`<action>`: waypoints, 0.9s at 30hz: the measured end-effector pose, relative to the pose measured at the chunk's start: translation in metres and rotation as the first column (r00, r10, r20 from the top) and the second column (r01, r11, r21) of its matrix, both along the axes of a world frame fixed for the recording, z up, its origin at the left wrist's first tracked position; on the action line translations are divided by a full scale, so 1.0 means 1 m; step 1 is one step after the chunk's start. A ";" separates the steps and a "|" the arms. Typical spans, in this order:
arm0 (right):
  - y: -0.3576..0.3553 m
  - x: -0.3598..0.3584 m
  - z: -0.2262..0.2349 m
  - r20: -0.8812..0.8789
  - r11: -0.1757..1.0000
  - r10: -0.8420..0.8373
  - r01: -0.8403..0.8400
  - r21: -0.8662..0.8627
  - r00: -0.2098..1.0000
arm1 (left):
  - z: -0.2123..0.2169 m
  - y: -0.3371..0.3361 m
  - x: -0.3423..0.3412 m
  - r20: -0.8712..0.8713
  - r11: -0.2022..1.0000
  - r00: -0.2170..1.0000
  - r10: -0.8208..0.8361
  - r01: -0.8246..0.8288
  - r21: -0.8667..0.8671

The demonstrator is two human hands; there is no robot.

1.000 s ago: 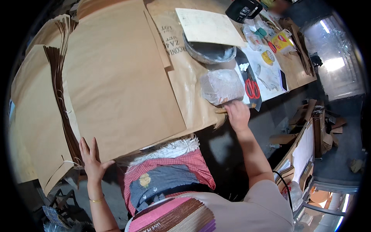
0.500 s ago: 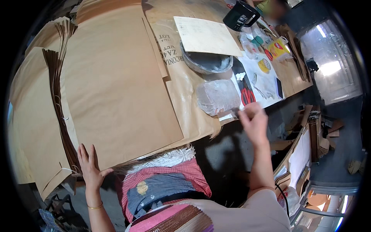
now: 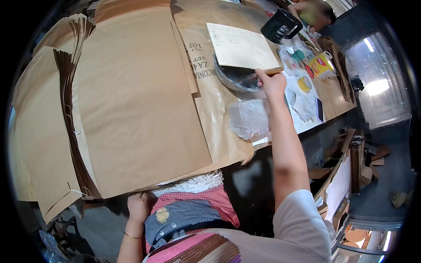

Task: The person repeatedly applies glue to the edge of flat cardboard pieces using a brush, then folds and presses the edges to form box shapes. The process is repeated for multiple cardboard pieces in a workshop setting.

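My right hand [image 3: 272, 83] reaches over the dark round basin [image 3: 234, 81] and is closed round a wooden handle [image 3: 275, 70]; the working end of that tool is hidden. A pale board [image 3: 241, 45] lies across the basin's rim. Beside my right forearm sits a clear plastic-wrapped pack [image 3: 250, 118]. My left hand [image 3: 139, 205] is low at the table's front edge, fingers curled, next to a bundle of white strings [image 3: 190, 183] over my lap; whatever it may hold is hidden. A large stack of brown paper sheets [image 3: 140, 105] covers the table in front of me.
Folded brown paper bundles [image 3: 37, 127] tied with string stand at the left. A black mug [image 3: 280, 26], a yellow pack [image 3: 321, 65], a yellow tape roll [image 3: 304, 84] and a phone [image 3: 319, 109] lie on the right. Another person [image 3: 312, 13] sits at the far end.
My right hand has moved up and away from me to the basin and taken hold of the wooden handle. My left hand has left the paper stack, dropped below the table edge and curled.
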State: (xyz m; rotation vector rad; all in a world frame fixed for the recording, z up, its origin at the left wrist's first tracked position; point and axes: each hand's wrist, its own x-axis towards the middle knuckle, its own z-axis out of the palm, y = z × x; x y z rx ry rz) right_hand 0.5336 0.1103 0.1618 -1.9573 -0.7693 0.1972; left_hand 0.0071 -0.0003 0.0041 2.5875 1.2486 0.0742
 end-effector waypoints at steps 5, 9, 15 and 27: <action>-0.014 -0.011 0.027 0.053 0.996 0.032 -0.037 0.085 0.998 | 0.018 -0.001 0.000 0.273 0.990 0.960 -0.055 0.016 0.141; -0.011 0.003 0.019 0.144 0.997 0.049 -0.039 -0.073 0.988 | 0.047 -0.007 0.001 0.238 0.999 0.970 -0.044 0.036 0.037; 0.002 0.018 0.041 0.579 0.985 0.039 0.066 -0.159 0.814 | 0.058 -0.027 -0.013 0.409 0.903 0.855 0.318 -0.143 -0.405; -0.092 -0.292 0.015 0.095 0.463 0.880 -0.885 0.038 0.465 | 0.119 -0.013 -0.039 0.102 0.953 0.979 0.177 -0.196 0.233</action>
